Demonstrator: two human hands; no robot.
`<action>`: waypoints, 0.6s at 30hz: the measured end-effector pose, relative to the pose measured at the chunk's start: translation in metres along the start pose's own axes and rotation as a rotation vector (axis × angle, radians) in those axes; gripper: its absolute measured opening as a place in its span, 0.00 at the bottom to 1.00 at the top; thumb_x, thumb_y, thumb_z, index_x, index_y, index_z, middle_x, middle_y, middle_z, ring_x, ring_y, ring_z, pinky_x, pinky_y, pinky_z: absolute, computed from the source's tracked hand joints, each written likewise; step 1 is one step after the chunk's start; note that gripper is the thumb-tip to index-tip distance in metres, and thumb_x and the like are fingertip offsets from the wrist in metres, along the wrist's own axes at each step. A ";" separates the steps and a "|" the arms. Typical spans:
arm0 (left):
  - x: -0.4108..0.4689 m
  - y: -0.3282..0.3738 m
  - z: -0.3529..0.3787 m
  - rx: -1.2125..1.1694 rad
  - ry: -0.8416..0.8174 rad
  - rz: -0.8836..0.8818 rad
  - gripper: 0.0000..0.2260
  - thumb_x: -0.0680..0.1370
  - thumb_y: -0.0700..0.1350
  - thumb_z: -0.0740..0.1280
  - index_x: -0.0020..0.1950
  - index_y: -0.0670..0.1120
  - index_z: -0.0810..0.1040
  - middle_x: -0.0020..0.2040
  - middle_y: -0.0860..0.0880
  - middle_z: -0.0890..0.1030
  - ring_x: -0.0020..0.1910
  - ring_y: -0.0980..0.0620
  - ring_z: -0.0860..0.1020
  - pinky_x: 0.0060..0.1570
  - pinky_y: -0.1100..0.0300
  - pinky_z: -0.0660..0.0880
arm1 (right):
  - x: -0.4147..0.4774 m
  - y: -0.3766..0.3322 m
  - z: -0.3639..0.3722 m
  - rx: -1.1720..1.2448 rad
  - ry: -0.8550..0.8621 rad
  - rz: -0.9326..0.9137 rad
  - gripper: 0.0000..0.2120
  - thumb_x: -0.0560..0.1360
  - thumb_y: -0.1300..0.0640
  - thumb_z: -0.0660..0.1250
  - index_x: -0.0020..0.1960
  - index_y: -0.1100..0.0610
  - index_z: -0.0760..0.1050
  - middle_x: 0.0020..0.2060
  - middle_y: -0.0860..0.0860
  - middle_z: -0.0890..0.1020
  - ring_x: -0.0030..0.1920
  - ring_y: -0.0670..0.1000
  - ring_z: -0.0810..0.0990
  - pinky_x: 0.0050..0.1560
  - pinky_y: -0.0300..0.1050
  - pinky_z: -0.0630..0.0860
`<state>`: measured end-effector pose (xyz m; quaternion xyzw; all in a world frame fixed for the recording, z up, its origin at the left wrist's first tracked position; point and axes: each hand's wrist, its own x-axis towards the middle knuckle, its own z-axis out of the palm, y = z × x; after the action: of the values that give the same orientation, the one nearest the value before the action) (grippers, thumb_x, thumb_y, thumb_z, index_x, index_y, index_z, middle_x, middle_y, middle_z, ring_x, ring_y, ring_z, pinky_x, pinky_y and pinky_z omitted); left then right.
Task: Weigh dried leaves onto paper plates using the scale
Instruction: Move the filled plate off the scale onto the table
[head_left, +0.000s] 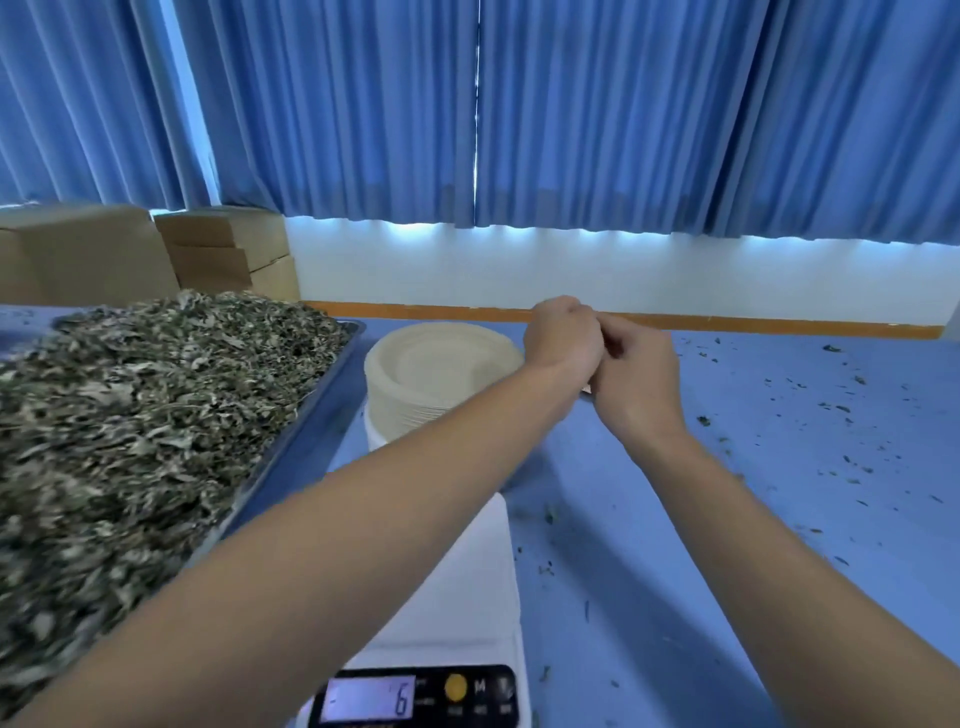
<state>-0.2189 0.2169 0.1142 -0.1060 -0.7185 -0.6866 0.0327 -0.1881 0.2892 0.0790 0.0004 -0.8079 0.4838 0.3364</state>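
My left hand (563, 335) and my right hand (636, 374) meet in the air just right of a stack of paper plates (441, 364). Both have curled fingers and touch each other, and I see nothing held in them. The white scale (467, 571) lies in front of the stack under my left forearm, its platform bare. Its display (369, 699) reads minus 6. Dried leaves (130, 415) are heaped on a metal tray (311, 410) at the left.
Loose leaf bits (831, 415) are scattered over the blue table to the right. Cardboard boxes (223, 249) stand behind the tray. An orange table edge (727, 322), a white wall and blue curtains close off the back.
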 end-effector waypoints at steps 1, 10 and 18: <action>-0.006 0.005 -0.016 0.025 -0.007 0.063 0.11 0.75 0.32 0.55 0.37 0.45 0.70 0.36 0.44 0.69 0.40 0.46 0.68 0.38 0.55 0.66 | -0.009 -0.012 0.003 -0.005 -0.036 -0.056 0.16 0.74 0.70 0.60 0.46 0.53 0.82 0.32 0.47 0.79 0.35 0.46 0.71 0.37 0.41 0.68; -0.072 -0.032 -0.158 0.258 0.368 0.387 0.19 0.77 0.32 0.61 0.66 0.45 0.77 0.62 0.48 0.76 0.58 0.54 0.75 0.60 0.61 0.72 | -0.061 -0.061 0.046 -0.282 -0.481 -0.282 0.09 0.82 0.55 0.67 0.56 0.52 0.86 0.52 0.46 0.87 0.53 0.48 0.81 0.57 0.48 0.75; -0.076 -0.056 -0.169 -0.113 0.398 -0.141 0.07 0.78 0.38 0.66 0.54 0.45 0.73 0.43 0.44 0.81 0.36 0.47 0.76 0.38 0.52 0.77 | -0.051 -0.056 0.064 -0.380 -0.419 -0.232 0.13 0.78 0.55 0.73 0.61 0.55 0.84 0.57 0.49 0.84 0.59 0.49 0.79 0.59 0.40 0.71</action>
<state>-0.1728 0.0392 0.0540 0.0805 -0.6638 -0.7338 0.1199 -0.1655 0.1929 0.0752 0.1296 -0.9303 0.2719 0.2094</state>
